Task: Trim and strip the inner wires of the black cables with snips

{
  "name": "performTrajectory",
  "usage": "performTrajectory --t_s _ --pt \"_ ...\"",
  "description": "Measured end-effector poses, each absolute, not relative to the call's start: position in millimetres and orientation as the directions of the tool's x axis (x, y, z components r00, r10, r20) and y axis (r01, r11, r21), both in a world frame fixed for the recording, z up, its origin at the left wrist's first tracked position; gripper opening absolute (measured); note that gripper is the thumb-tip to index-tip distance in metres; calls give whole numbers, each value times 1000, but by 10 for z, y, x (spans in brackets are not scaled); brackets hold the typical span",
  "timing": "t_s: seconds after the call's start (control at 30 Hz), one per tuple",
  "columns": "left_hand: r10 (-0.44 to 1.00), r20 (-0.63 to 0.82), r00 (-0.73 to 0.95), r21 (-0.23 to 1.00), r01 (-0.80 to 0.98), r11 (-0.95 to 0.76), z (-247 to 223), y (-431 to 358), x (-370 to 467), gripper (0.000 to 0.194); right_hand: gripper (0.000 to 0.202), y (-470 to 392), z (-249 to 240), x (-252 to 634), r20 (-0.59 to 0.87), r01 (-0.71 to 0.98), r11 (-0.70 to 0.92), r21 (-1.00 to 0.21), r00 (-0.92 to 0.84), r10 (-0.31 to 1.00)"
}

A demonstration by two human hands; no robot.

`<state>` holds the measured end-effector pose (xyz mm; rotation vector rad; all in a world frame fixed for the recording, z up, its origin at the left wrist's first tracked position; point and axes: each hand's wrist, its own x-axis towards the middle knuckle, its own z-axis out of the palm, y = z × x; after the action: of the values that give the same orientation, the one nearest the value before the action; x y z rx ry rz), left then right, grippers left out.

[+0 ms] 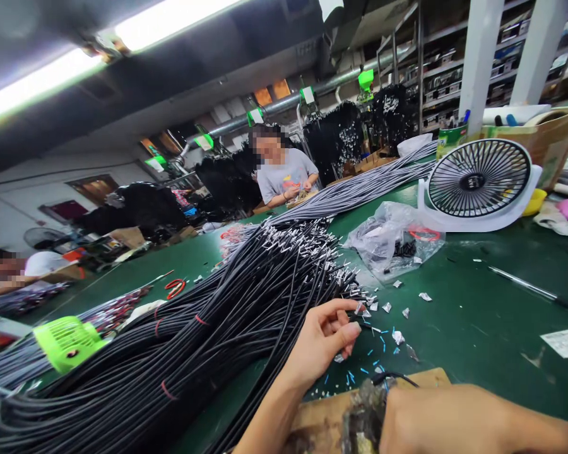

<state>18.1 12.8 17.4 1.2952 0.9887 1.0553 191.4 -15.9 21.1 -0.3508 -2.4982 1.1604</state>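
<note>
right hand [435, 419] crowds the foreground by a dark block [360, 416], its grip hidden; left hand [324, 343] curls at a cable end [372, 327] beside the black cables [239, 284], hold unclear. likely stripping ends; next calls for steadying that tip.

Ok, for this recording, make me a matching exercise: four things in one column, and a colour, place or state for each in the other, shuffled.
1. black cables
2. round fan
3. plastic bag
4. right hand

A. crumpled, with small black pieces showing
B. at the lower right, beside a dark blocky object
C. bundled, with thin reddish ties
D. black front, white frame

Pairs: 1-C, 2-D, 3-A, 4-B
</note>
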Motion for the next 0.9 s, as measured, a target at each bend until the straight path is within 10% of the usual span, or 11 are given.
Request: performTrajectory --t_s 0.2,0.9 --pt "977 57 207 981 -193 -16 84 -43 210 27 17 76 239 2020 433 315 537 -782 -345 833" --pt "947 144 287 983 -148 -105 176 -159 211 32 20 130 258 2029 474 220 625 -749 -482 737"
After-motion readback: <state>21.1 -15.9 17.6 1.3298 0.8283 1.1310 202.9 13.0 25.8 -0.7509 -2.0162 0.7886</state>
